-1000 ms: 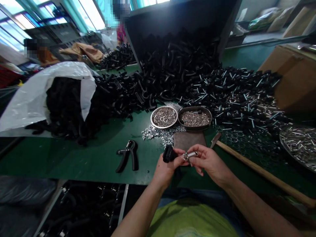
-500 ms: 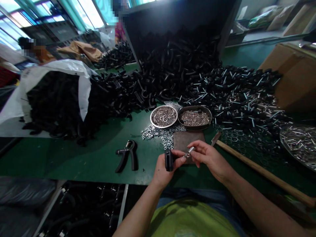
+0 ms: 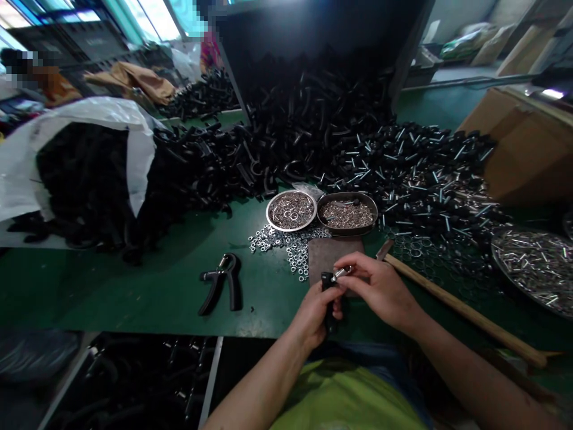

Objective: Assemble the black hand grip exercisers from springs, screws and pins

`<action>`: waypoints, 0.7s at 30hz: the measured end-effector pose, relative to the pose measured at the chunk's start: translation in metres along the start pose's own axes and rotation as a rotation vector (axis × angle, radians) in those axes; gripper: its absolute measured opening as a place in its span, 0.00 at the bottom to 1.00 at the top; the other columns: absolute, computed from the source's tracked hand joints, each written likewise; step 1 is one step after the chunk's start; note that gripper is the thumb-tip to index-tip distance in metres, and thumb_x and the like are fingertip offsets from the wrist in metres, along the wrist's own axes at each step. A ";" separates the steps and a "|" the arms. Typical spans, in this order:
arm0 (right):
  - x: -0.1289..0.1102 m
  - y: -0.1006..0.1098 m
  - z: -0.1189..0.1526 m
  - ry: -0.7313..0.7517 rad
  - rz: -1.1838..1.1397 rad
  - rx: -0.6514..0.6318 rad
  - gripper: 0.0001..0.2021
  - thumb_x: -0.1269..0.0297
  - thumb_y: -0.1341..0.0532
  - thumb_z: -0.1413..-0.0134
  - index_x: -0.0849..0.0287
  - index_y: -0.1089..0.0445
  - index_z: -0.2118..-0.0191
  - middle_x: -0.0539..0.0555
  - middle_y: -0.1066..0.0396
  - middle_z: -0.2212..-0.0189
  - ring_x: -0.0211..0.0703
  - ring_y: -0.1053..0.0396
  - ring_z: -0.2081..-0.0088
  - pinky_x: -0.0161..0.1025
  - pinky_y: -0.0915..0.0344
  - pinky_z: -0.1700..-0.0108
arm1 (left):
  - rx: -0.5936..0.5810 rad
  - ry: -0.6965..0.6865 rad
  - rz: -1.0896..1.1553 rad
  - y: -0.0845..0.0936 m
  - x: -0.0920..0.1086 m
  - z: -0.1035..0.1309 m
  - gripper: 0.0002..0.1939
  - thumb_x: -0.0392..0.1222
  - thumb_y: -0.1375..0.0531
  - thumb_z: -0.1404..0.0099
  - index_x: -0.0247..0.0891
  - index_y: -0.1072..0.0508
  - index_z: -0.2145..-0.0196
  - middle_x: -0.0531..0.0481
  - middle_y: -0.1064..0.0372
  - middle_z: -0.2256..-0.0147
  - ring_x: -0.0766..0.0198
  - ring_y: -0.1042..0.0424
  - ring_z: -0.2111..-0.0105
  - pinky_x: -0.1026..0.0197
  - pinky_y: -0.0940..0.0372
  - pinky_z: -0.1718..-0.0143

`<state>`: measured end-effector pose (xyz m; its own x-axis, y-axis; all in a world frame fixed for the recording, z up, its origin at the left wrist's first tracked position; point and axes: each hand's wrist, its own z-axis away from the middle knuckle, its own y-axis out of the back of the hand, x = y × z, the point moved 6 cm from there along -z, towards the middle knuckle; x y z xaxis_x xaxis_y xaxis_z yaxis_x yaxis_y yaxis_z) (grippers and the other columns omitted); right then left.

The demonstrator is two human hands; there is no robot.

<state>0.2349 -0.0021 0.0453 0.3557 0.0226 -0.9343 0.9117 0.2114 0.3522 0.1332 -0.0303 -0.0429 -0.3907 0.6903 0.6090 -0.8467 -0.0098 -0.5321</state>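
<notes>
My left hand (image 3: pixel 316 313) is closed around a black handle (image 3: pixel 328 279), which stands upright with its top end showing above the fingers. Between the fingertips of my right hand (image 3: pixel 373 283) is a small metal spring (image 3: pixel 342 272), its near end against the top of the handle. Both hands are over a flat metal plate (image 3: pixel 333 254). To the left, a hand gripper (image 3: pixel 224 283) with two black handles and a spring lies on the green table (image 3: pixel 147 292). The lower part of the held handle is mostly hidden by my fingers.
Loose nuts (image 3: pixel 298 257) lie before a round dish (image 3: pixel 290 210) and an oval tin (image 3: pixel 349 213) of small metal parts. A hammer (image 3: pixel 461 307) lies at right, near a basin of metal pins (image 3: pixel 537 269). Black handles (image 3: pixel 215 158) are heaped behind. A cardboard box (image 3: pixel 519 146) stands right.
My left hand has turned the black handle upright and brought its end to the spring. My right hand still pinches the spring. The view has shifted slightly.
</notes>
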 end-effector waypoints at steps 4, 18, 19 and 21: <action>-0.002 0.000 0.000 0.078 0.166 0.027 0.08 0.73 0.42 0.50 0.55 0.31 0.64 0.48 0.28 0.67 0.40 0.30 0.63 0.37 0.38 0.59 | 0.002 -0.103 -0.147 -0.003 0.007 0.002 0.13 0.43 0.37 0.48 0.36 0.37 0.70 0.59 0.48 0.81 0.74 0.50 0.81 0.71 0.52 0.81; 0.087 0.107 -0.034 -0.161 0.559 0.250 0.09 0.71 0.46 0.46 0.60 0.28 0.64 0.54 0.29 0.66 0.41 0.31 0.63 0.37 0.38 0.59 | -0.199 -0.033 -0.355 -0.013 0.005 0.014 0.19 0.56 0.41 0.44 0.39 0.40 0.70 0.60 0.47 0.83 0.74 0.51 0.85 0.70 0.54 0.84; 0.096 0.122 -0.038 -0.166 0.605 0.269 0.08 0.72 0.43 0.49 0.60 0.27 0.66 0.55 0.29 0.65 0.42 0.32 0.62 0.38 0.39 0.57 | -0.182 -0.041 -0.339 -0.012 0.006 0.014 0.18 0.56 0.40 0.44 0.39 0.40 0.70 0.60 0.46 0.82 0.75 0.51 0.85 0.70 0.55 0.84; 0.110 0.141 -0.045 -0.167 0.655 0.270 0.06 0.72 0.39 0.55 0.59 0.26 0.69 0.55 0.31 0.66 0.44 0.33 0.61 0.39 0.41 0.56 | -0.129 -0.084 -0.344 -0.010 0.012 0.015 0.18 0.54 0.39 0.44 0.38 0.38 0.70 0.58 0.42 0.79 0.75 0.48 0.83 0.71 0.53 0.83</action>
<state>0.3933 0.0744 -0.0098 0.8529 -0.0918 -0.5140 0.5122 -0.0437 0.8577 0.1315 -0.0329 -0.0217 -0.1238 0.5754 0.8085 -0.8830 0.3078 -0.3543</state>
